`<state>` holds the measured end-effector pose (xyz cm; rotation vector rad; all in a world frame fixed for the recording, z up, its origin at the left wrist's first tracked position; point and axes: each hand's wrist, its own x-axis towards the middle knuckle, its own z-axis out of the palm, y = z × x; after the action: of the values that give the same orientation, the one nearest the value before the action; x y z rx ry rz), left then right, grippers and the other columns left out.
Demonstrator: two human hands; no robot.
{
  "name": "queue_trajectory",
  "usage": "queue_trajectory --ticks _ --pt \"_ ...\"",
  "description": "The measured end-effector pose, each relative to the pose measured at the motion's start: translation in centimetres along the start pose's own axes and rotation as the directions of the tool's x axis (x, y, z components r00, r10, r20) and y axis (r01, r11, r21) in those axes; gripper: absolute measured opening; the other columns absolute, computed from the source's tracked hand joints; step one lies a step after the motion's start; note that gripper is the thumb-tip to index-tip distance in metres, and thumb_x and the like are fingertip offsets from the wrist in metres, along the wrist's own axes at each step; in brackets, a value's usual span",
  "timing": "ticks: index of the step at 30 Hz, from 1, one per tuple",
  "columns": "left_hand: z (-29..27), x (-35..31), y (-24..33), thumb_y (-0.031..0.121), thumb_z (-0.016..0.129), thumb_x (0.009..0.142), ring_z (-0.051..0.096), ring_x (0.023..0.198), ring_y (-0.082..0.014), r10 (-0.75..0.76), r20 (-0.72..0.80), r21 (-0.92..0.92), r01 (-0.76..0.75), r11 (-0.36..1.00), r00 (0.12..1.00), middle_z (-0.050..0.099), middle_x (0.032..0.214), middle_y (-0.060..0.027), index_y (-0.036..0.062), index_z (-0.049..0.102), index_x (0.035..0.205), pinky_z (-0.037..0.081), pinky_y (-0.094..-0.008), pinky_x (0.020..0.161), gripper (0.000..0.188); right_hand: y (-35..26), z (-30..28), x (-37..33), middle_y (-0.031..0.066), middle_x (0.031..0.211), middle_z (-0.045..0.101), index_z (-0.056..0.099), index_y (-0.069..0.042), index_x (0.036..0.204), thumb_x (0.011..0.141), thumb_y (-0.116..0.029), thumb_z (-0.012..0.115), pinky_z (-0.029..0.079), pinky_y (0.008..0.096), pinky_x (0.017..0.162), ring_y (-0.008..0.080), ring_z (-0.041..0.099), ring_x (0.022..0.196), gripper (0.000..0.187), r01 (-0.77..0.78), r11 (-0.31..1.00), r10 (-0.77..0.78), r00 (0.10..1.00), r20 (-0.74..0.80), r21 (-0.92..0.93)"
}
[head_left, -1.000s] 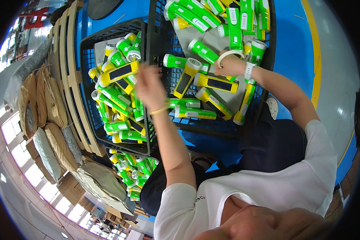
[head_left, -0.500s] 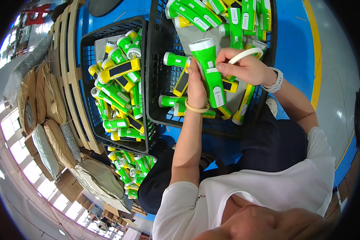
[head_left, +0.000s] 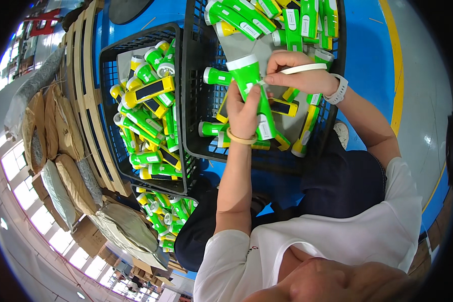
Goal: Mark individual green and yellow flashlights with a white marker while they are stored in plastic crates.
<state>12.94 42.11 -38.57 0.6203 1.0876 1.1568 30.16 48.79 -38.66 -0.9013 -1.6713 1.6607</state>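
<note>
My left hand [head_left: 242, 113] is closed round a green flashlight [head_left: 266, 113] with a white head, held tilted over the larger black crate [head_left: 186, 108]. Its thumb lies across the front of the flashlight's body. Beside the flashlight, my right hand [head_left: 299, 75] has finger and thumb pinched together close to the switch area. A thin, curved white band [head_left: 303, 68] is in this hand, passing over its fingers; its exact kind is unclear. Below, several green and yellow flashlights [head_left: 217, 76] lie in the crate, some showing dark panels.
A second black crate [head_left: 178, 60] to the left is heaped with flashlights, and more flashlights [head_left: 161, 214] lie in a pile nearer me. A wooden pallet [head_left: 91, 100] and brown sacks [head_left: 75, 183] stand further left. Yellow tape [head_left: 395, 65] marks the floor at right.
The flashlight has moved slightly left and down in my left hand, whose thumb now crosses its front. My right hand moved left with it, and the white band now appears flatter.
</note>
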Motion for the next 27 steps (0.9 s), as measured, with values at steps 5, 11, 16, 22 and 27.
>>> queue_trajectory --ticks 5,11,16,22,27 --pt "-3.9 1.4 0.4 0.011 0.060 0.085 0.060 0.066 -0.0148 0.173 -0.167 0.176 -0.143 0.974 0.971 0.061 0.083 -0.0080 -0.0011 0.053 0.097 0.047 -0.0259 0.057 0.019 -1.6 5.4 1.4 0.0006 0.073 0.050 0.057 -0.013 0.069 0.060 -0.012 0.066 0.041 0.0331 0.076 0.0195 0.052 0.073 0.013 0.569 0.393 -0.702 0.693 0.164 -0.723" --pt "-14.8 1.1 7.6 0.030 0.054 0.089 0.063 0.070 -0.0238 0.383 -0.691 0.338 -0.194 0.921 0.614 0.061 0.086 -0.0149 -0.0049 0.054 0.099 0.052 -0.0323 0.061 0.036 2.6 7.1 2.8 0.0103 0.100 0.057 0.063 -0.009 0.072 0.076 -0.019 0.063 0.045 0.0400 0.076 0.0297 0.054 0.095 0.011 0.516 0.680 -0.498 0.846 0.189 -0.521" --pt "-23.9 -0.4 10.6 0.031 0.062 0.083 0.054 0.102 -0.0352 0.985 -0.055 0.835 0.549 -0.043 0.161 0.053 0.112 -0.0254 -0.0078 0.049 0.111 0.044 -0.0463 0.087 0.049 8.7 6.7 6.4 0.0143 0.137 0.039 0.065 -0.009 0.070 0.073 -0.014 0.070 0.035 0.0492 0.099 0.0373 0.033 0.129 0.008 0.319 0.761 -0.063 0.903 0.425 -0.565" --pt "-13.1 1.7 1.4 0.023 0.076 0.066 0.045 0.116 -0.0346 0.214 0.310 0.949 -0.317 -0.002 0.927 0.050 0.123 -0.0178 0.0032 0.044 0.128 0.034 -0.0485 0.097 0.072 8.0 6.1 7.5 0.0145 0.121 0.048 0.063 -0.007 0.073 0.078 -0.025 0.068 0.039 0.0328 0.090 0.0231 0.051 0.103 0.019 -0.131 0.933 0.235 0.927 0.291 -0.336" --pt "-10.4 1.1 -1.6 0.017 0.070 0.075 0.058 0.085 -0.0307 0.115 0.262 0.926 -0.283 0.249 0.958 0.055 0.106 -0.0165 0.0017 0.040 0.126 0.048 -0.0377 0.075 0.061 1.7 4.2 5.0 0.0131 0.129 0.048 0.061 -0.005 0.082 0.083 -0.017 0.064 0.039 0.0289 0.088 0.0173 0.048 0.109 0.013 -0.172 0.979 0.146 0.965 0.218 0.105"
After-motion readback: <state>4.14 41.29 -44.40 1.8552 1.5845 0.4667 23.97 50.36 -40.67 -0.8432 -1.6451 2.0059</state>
